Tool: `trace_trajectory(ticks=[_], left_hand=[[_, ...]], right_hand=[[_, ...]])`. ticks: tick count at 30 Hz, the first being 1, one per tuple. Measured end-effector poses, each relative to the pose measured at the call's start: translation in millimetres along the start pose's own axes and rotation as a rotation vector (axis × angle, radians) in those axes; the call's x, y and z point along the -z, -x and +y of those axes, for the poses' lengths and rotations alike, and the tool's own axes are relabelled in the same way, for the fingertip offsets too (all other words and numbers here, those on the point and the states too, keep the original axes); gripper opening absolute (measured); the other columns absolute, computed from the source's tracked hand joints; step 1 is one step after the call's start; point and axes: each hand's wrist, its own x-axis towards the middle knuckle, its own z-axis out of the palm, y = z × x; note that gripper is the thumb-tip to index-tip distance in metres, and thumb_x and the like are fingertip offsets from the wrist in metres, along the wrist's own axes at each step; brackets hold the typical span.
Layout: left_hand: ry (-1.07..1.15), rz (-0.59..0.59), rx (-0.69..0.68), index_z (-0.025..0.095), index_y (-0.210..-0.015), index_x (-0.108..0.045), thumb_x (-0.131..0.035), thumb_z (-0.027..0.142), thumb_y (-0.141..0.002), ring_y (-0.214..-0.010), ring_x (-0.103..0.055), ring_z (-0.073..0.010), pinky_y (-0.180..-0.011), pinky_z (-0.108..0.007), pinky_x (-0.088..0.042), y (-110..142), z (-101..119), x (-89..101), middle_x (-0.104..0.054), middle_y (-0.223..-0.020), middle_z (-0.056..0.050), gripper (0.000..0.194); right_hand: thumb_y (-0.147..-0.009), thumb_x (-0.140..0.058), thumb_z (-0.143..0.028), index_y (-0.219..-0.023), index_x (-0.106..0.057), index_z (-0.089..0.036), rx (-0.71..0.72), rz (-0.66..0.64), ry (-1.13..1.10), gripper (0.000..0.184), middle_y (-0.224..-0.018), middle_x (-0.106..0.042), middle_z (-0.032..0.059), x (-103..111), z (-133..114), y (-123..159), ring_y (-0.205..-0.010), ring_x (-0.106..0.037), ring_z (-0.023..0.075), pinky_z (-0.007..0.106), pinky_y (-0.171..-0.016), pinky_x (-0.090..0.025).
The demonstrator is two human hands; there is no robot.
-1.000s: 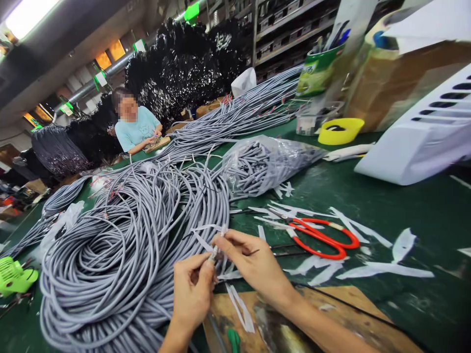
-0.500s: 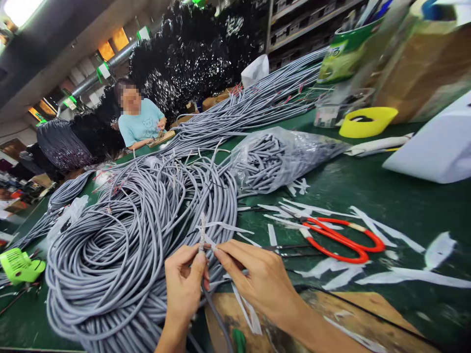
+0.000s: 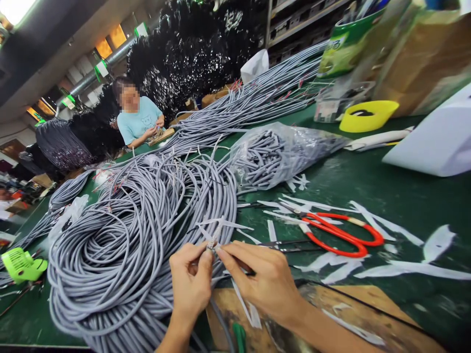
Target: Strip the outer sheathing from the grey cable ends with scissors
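My left hand (image 3: 191,284) pinches the end of a grey cable (image 3: 217,321) that runs down toward me. My right hand (image 3: 263,279) is closed on the stripped tip of that cable end (image 3: 214,240), where thin strands stick up. Both hands meet just in front of a big heap of coiled grey cables (image 3: 140,230). Red-handled scissors (image 3: 340,233) lie on the green table to the right of my right hand, among white paper strips (image 3: 390,269).
A clear bag of grey cable pieces (image 3: 275,154) lies behind the scissors. A yellow bowl (image 3: 368,115), a green can (image 3: 344,46) and a white casing (image 3: 437,142) stand at the right. A brown board (image 3: 331,318) lies under my wrists. A co-worker in a blue shirt (image 3: 140,122) sits opposite.
The cable tip stood straight up half a second ago; now it sits lower and tilted between my fingertips, and my hands have closed in on it. The view has shifted a little.
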Motion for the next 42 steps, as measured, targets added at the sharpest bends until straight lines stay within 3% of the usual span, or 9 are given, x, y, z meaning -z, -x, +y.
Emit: trace_trajectory(ticks=[3, 9, 20, 24, 29, 31, 34, 37, 42], left_hand=[[0.041, 0.044, 0.039, 0.011, -0.077, -0.073, -0.061, 0.032, -0.073, -0.042, -0.037, -0.0075, -0.039, -0.020, -0.029, -1, -1, 0.1, -0.045, -0.051, 0.002, 0.025], [0.250, 0.090, 0.174, 0.009, -0.070, -0.072, -0.069, 0.038, -0.061, -0.031, -0.033, -0.0051, -0.031, -0.018, -0.025, -4, -3, 7.5, -0.041, -0.039, 0.006, 0.031], [0.277, 0.138, 0.049, 0.014, -0.066, -0.073, -0.070, 0.022, -0.060, -0.039, -0.037, -0.0039, -0.036, -0.017, -0.027, -3, -3, 6.4, -0.049, -0.053, 0.003, 0.010], [0.140, 0.151, 0.016, 0.015, -0.069, -0.074, -0.067, 0.020, -0.065, -0.046, -0.043, -0.0078, -0.040, -0.019, -0.030, 0, -3, 4.8, -0.055, -0.057, 0.000, 0.009], [-0.118, 0.210, -0.197, 0.016, -0.066, -0.072, -0.065, 0.015, -0.067, -0.049, -0.047, -0.0110, -0.045, -0.021, -0.034, 6, 0, -1.4, -0.058, -0.053, -0.001, 0.007], [-0.161, 0.223, -0.237, 0.016, -0.067, -0.072, -0.064, 0.016, -0.068, -0.050, -0.048, -0.0115, -0.045, -0.021, -0.035, 6, -1, -3.2, -0.059, -0.053, -0.001, 0.008], [-0.150, 0.278, -0.144, 0.015, -0.068, -0.072, -0.062, 0.018, -0.068, -0.053, -0.053, -0.0132, -0.047, -0.022, -0.038, 0, -6, -3.6, -0.062, -0.057, -0.003, 0.010], [0.000, 0.297, 0.069, 0.012, -0.066, -0.070, -0.064, 0.024, -0.065, -0.048, -0.051, -0.0112, -0.045, -0.021, -0.038, -8, -10, -1.9, -0.062, -0.055, -0.003, 0.014], [0.289, 0.173, 0.239, 0.008, -0.067, -0.067, -0.067, 0.037, -0.062, -0.032, -0.027, -0.0020, -0.034, -0.017, -0.019, -11, -5, -1.3, -0.052, -0.044, 0.003, 0.029]], right_hand=[[-0.087, -0.041, -0.021, -0.058, -0.060, -0.018, 0.092, 0.065, 0.107, 0.036, -0.050, -0.060, 0.0012, 0, -1, 2, -0.045, -0.056, 0.0104, 0.021, -0.049, -0.039], [-0.088, -0.041, -0.024, -0.058, -0.059, -0.018, 0.012, 0.073, 0.126, 0.035, -0.050, -0.061, 0.0003, 1, -1, -1, -0.044, -0.055, 0.0092, 0.020, -0.047, -0.037], [-0.088, -0.042, -0.023, -0.058, -0.061, -0.019, 0.125, 0.114, 0.200, 0.035, -0.049, -0.061, 0.0001, 3, -2, -1, -0.045, -0.055, 0.0100, 0.022, -0.049, -0.037], [-0.088, -0.042, -0.023, -0.058, -0.060, -0.019, 0.089, 0.083, 0.149, 0.036, -0.050, -0.061, 0.0003, 2, -2, 0, -0.045, -0.055, 0.0098, 0.021, -0.049, -0.038], [-0.090, -0.038, -0.026, -0.057, -0.057, -0.019, -0.069, -0.024, 0.000, 0.038, -0.043, -0.053, -0.0029, 2, -2, -3, -0.036, -0.044, 0.0073, 0.019, -0.040, -0.034], [-0.089, -0.040, -0.024, -0.058, -0.057, -0.018, -0.049, 0.021, 0.003, 0.036, -0.044, -0.053, -0.0026, 3, -5, -2, -0.037, -0.045, 0.0077, 0.019, -0.041, -0.034], [-0.088, -0.042, -0.019, -0.059, -0.057, -0.018, 0.190, 0.098, -0.014, 0.033, -0.044, -0.053, -0.0019, 4, -13, 2, -0.039, -0.047, 0.0091, 0.022, -0.044, -0.033], [-0.088, -0.043, -0.018, -0.060, -0.058, -0.018, 0.366, 0.053, -0.098, 0.031, -0.042, -0.051, -0.0026, 6, -16, 7, -0.038, -0.045, 0.0093, 0.023, -0.044, -0.031], [-0.087, -0.046, -0.020, -0.060, -0.058, -0.016, 0.024, 0.116, 0.073, 0.030, -0.049, -0.058, -0.0004, 4, -2, 3, -0.043, -0.052, 0.0088, 0.021, -0.048, -0.034]])
